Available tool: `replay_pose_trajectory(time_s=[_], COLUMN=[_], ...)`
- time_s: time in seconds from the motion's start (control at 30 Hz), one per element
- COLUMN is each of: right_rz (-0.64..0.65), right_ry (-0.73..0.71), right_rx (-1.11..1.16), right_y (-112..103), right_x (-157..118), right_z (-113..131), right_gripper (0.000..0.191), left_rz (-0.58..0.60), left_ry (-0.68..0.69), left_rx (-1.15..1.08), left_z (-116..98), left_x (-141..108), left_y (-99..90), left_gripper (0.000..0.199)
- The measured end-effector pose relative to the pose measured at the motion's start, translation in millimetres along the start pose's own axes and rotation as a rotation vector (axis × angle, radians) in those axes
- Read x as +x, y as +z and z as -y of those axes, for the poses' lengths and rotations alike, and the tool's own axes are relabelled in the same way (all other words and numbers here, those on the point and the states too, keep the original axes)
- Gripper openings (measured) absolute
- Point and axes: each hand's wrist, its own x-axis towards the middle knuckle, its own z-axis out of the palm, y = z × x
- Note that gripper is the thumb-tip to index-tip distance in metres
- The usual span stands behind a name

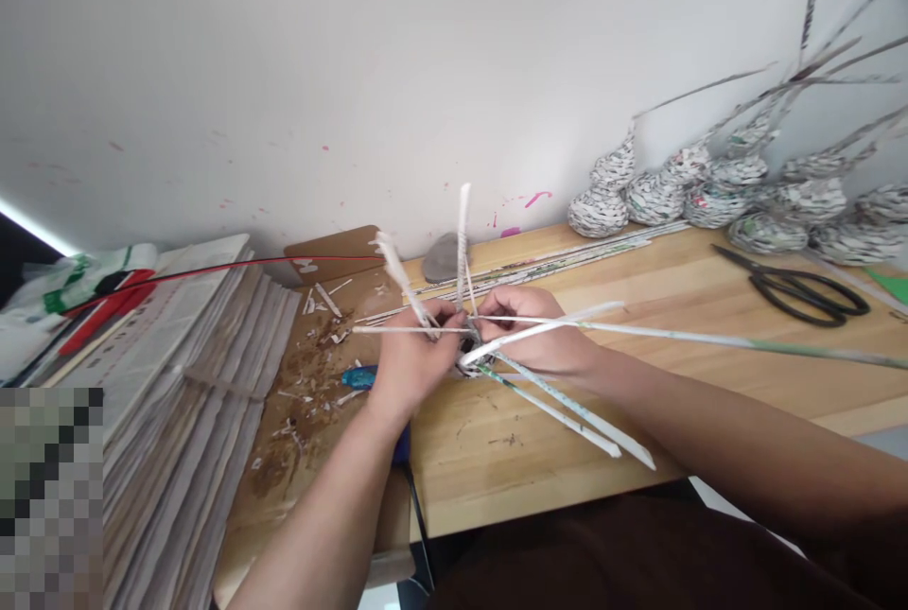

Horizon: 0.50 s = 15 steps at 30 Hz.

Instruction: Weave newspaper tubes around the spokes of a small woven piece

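Both hands meet over a small woven paper piece [471, 366], from which several rolled paper tubes [560, 402] stick out in different directions. My left hand [418, 355] is closed on the piece from the left, thumb and fingers pinching near the base of the tubes. From the right, my right hand [529, 326] is closed too, its fingertips pinching a long thin paper tube [695, 337] that stretches off to the right. One tube stands nearly upright between the hands. Much of the woven base is hidden by the fingers.
Woven paper gourds [600, 203] stand along the wall at right, near black scissors [794, 287]. More paper tubes [567, 265] lie behind my hands. At left are stacked newspapers [199, 421], paper scraps on cardboard [312, 355] and a blue-handled tool [358, 377] with a cord.
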Motion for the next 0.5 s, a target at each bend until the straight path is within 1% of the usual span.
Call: replay_pose_trajectory(time_s=[0.07, 0.1, 0.13, 0.17, 0.23, 0.3, 0.37, 0.43, 0.5], right_rz=[0.002, -0.008, -0.022, -0.036, -0.054, -0.064, -0.066, -0.076, -0.076], right_ry=[0.032, 0.047, 0.063, 0.075, 0.085, 0.070, 0.049, 0.047, 0.046], right_rx=[0.064, 0.098, 0.124, 0.139, 0.138, 0.124, 0.095, 0.050, 0.034], right_y=[-2, -3, -4, -5, -6, -6, -6, -5, -5], right_x=[4, 6, 8, 10, 12, 13, 12, 10, 9], right_z=[-2, -3, -4, -4, -6, -6, -6, -4, -3], right_gripper=[0.014, 0.015, 0.016, 0.016, 0.014, 0.012, 0.011, 0.009, 0.008], left_rz=[0.194, 0.258, 0.297, 0.329, 0.363, 0.366, 0.337, 0.321, 0.340], left_ry=[-0.174, -0.224, -0.233, -0.238, -0.255, -0.296, -0.317, -0.286, -0.246], left_rx=[-0.263, -0.380, -0.461, -0.488, -0.496, -0.525, -0.515, -0.451, -0.383], left_z=[1, 1, 0, 0, -2, -2, -1, 1, 1], left_x=[4, 6, 7, 7, 7, 7, 8, 8, 8], left_y=[-9.9, -15.5, -20.8, -25.4, -31.7, -33.9, -33.6, -32.7, -32.0], left_gripper=[0.028, 0.040, 0.052, 0.061, 0.071, 0.071, 0.065, 0.056, 0.051])
